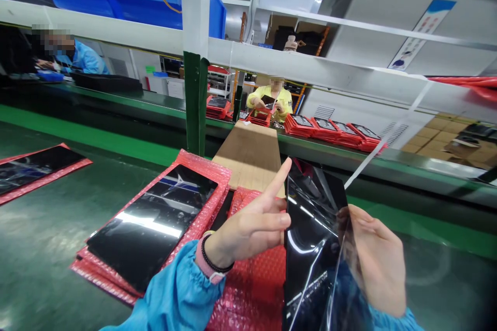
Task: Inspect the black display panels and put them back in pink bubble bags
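A glossy black screen panel [306, 264] stands tilted upright in front of me, with a clear film [351, 269] bulging along its right side. At the panel's left edge my left hand [248, 225] grips it, one finger stretched upward and the other fingertips partly hidden. My right hand [378, 256] is closed at the right side, pinching the film; its fingertips show only through the reflections. Below the panel lies red bubble wrap [252, 279]. To the left, another black screen panel [155, 222] rests on stacked red bubble-wrap sleeves [209, 181].
A further black panel [39, 163] lies on red wrap at the far left of the green table [46, 248]. A brown board [252, 152] bridges toward the back bench. Stacked red-wrapped panels [334, 129] stand there. A post [195, 98] rises ahead; co-workers [272, 98] sit beyond.
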Motion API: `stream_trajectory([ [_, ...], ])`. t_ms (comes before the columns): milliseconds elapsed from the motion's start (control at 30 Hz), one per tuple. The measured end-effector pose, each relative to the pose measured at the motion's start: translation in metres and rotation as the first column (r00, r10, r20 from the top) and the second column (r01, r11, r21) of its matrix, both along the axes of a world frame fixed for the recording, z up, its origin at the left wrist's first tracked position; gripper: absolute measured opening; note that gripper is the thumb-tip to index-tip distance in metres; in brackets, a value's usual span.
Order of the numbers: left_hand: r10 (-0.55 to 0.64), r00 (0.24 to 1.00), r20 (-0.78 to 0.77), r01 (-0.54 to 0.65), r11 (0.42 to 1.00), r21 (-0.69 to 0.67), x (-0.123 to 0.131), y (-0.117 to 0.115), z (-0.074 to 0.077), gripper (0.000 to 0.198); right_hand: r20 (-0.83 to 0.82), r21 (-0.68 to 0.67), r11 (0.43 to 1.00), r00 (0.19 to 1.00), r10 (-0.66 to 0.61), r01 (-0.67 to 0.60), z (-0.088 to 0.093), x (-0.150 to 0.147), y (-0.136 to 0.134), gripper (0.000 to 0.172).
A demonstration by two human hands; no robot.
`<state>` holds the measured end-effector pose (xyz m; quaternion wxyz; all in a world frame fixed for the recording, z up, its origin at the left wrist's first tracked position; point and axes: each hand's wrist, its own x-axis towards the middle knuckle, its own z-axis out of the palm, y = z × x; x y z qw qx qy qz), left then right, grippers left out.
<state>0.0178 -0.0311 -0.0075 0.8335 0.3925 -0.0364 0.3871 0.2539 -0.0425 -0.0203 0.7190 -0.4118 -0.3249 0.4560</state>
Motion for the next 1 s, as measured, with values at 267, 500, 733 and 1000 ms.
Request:
stream_trajectory([
  [267, 0.031, 0.999, -0.024, -0.033, 0.996, -0.083, 0.000, 0.007, 0.001, 0.084, -0.052, -0.123, 0.992, 0.997, -0.049, 0.042, 0.002, -0.003, 0.004, 0.017],
  [500, 0.042, 0.999, -0.026, -0.045, 0.988, -0.147, 0.001, 0.014, 0.000, 0.082, -0.016, -0.168, 0.984, 0.998, -0.068, 0.064, -0.012, -0.009, 0.005, 0.045],
  [733, 0.233, 0.952, -0.200, -0.281, 0.922, -0.265, 0.000, 0.017, -0.015, 0.083, 0.041, -0.250, 0.963, 0.993, 0.113, -0.100, -0.034, -0.019, 0.013, 0.082],
  [1000, 0.460, 0.613, -0.642, -0.694, 0.702, -0.160, -0.031, -0.005, -0.083, 0.073, 0.126, -0.275, 0.960, 0.987, 0.099, -0.061, -0.113, -0.037, 0.036, 0.068],
])
